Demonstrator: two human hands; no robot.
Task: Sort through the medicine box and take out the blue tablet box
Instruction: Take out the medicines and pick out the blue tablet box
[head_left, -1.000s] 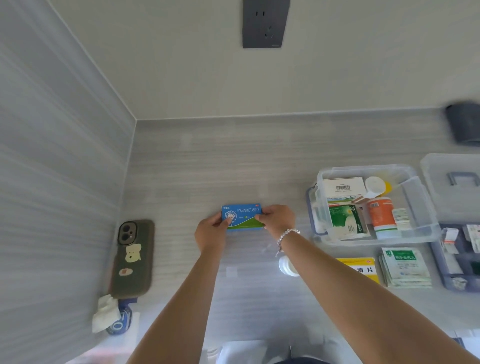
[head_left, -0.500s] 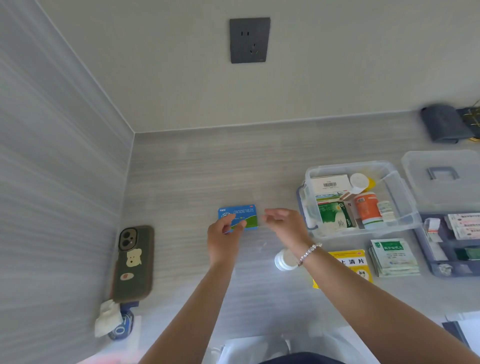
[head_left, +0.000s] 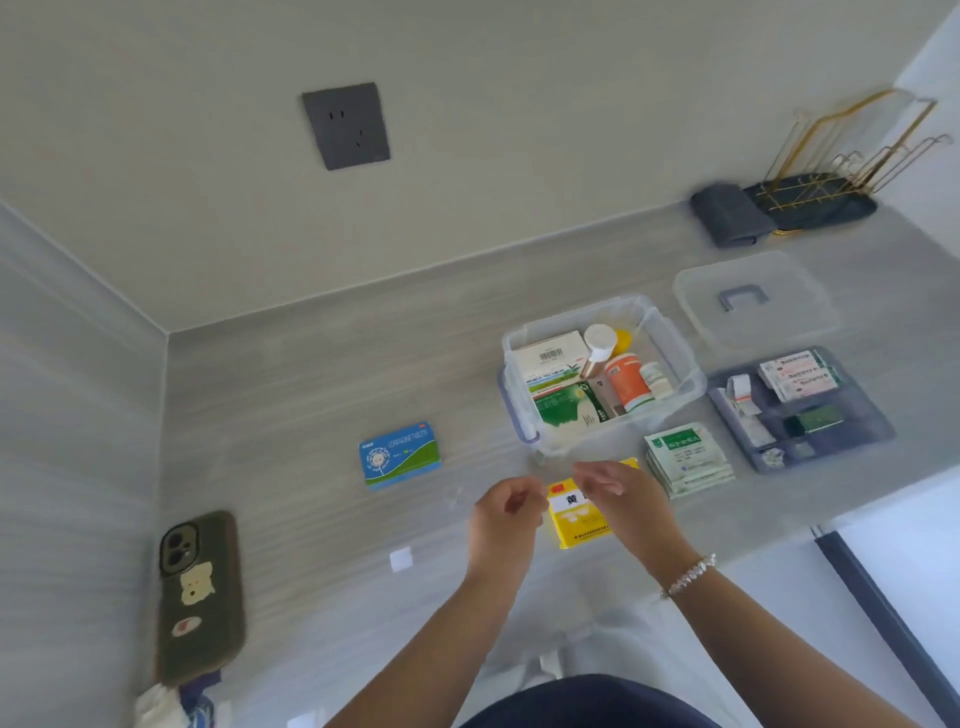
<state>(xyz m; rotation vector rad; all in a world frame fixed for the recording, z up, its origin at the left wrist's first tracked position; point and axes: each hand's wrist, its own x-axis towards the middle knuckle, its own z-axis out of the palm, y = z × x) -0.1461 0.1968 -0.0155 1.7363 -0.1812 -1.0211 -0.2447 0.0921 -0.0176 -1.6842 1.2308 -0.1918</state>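
— Where the worktop (head_left: 291, 395) meets the side wall at far left, we see a phone (head_left: 200, 597) in a dark green case lying face down, and right of it the blue tablet box (head_left: 400, 455) lies flat on the bare surface, alone, well apart from the medicine box (head_left: 670, 332).

— And our hands?

— We find the left hand (head_left: 506, 512) and the right hand (head_left: 618, 491) close together over the yellow box (head_left: 574, 522), neither touching the blue tablet box. Our left fingers are loosely curled and hold nothing; our right fingers hang relaxed, also empty. A bead bracelet (head_left: 688, 574) sits on the right wrist.

— What do the containers hold?

— Our clear medicine box holds a white carton with a barcode (head_left: 545, 356), a green-and-white carton (head_left: 566, 410), an orange bottle (head_left: 626, 382) and a white-capped bottle (head_left: 600, 340). In front of it, a stack of green-and-white sachets (head_left: 688, 460) lies on the worktop. Further right we see its clear lid (head_left: 753, 301), handle up, and below that a grey divided tray (head_left: 872, 431) with plaster strips (head_left: 797, 374) in its far compartment and small packets in the others, too small for us to tell.

— And the room?

— Grey wood-grain worktop, beige wall with a dark socket (head_left: 346, 126); at far right a folded grey cloth (head_left: 727, 215) beside a gold wire rack (head_left: 841, 156).
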